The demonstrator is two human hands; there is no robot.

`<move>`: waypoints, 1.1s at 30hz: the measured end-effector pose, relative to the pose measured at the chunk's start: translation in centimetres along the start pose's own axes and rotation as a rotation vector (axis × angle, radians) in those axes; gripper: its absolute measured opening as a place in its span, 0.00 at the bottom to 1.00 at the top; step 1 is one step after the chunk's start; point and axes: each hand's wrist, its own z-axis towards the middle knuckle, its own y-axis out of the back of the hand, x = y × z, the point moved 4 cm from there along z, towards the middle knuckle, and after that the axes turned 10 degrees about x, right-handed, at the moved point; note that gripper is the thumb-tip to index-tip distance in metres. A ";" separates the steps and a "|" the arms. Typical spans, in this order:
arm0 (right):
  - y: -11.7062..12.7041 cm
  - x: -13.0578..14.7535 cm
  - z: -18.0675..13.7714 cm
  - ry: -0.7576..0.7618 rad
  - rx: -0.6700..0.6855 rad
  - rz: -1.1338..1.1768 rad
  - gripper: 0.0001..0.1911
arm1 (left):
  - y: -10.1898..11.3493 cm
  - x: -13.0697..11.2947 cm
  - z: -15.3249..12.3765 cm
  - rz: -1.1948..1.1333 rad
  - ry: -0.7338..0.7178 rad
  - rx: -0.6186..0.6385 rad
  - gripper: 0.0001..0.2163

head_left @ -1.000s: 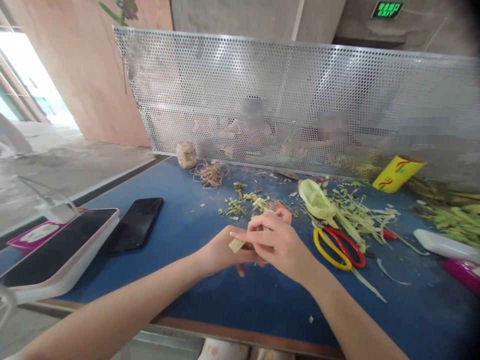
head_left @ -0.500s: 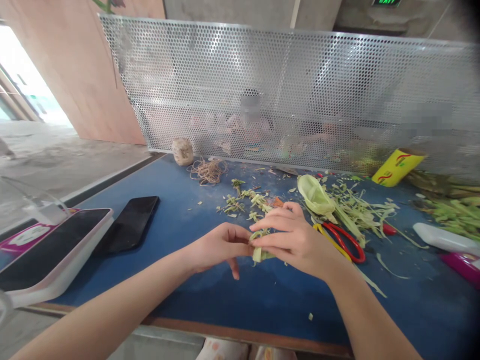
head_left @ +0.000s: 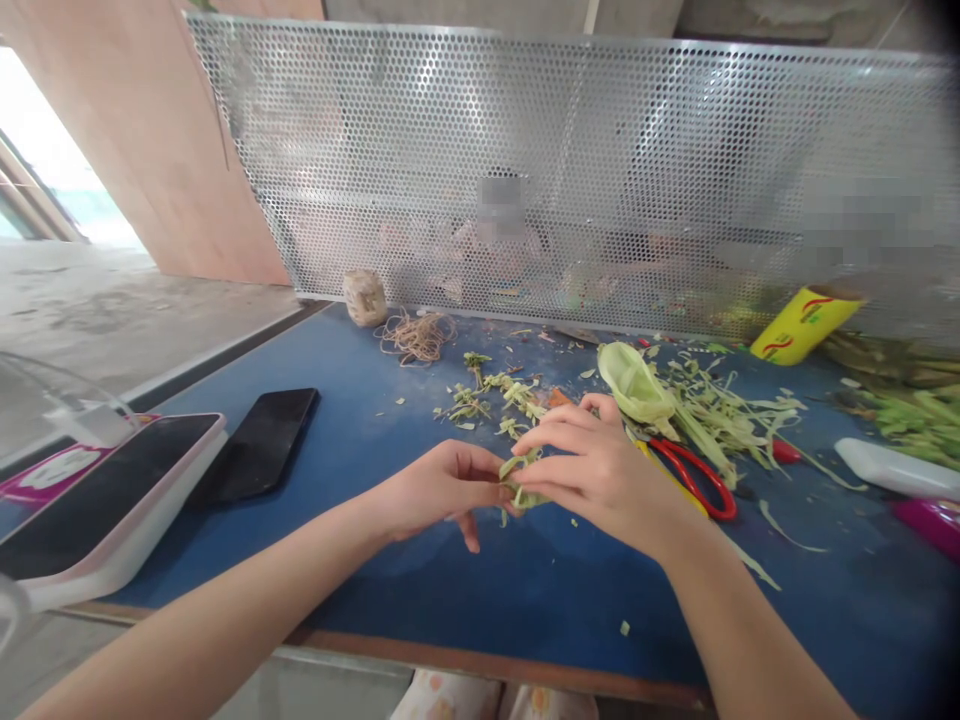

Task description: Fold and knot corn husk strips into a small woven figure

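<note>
- We see the left hand and the right hand meet over the middle of the blue table.
- Both hands pinch one small green leaf piece. The left hand holds its left end with thumb and fingers. The right hand closes over its right end from above.
- The green leaf piece sits right between the two hands, so neither hand is nearer. It is held just above the table, not lying on it.
- It looks folded and crumpled. It seems to run from left to right, from one hand to the other, but fingers hide part of it, so we cannot be sure.
- Just to the right of the right hand lie scissors with red and yellow handles. The hand hides part of them.
- A little farther away, a big pale green husk rests by a heap of thin leaf strips.
- Small green scraps lie on the table just beyond the hands.
- Far to the left we see a black phone and a flat white scale, well apart from the hands.
- At the far edge sit a pile of rubber bands and a roll of twine, near a metal screen full of holes.
- On the far right are a yellow roll and some green stalks.
</note>
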 end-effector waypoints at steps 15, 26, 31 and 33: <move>-0.4 0.4 0.0 0.057 0.025 -0.187 0.09 | 0.0 -0.2 -0.1 0.022 0.042 -0.075 0.07; -0.4 0.3 -0.1 0.015 0.048 -0.084 0.07 | 0.3 0.1 0.0 -0.009 -0.001 -0.065 0.06; -0.3 -0.3 0.0 -0.011 0.134 0.034 0.08 | 0.2 0.1 -0.1 -0.010 0.011 -0.032 0.07; -0.4 -0.5 0.1 -0.019 0.180 0.074 0.07 | 0.2 0.1 -0.1 -0.005 0.021 -0.036 0.07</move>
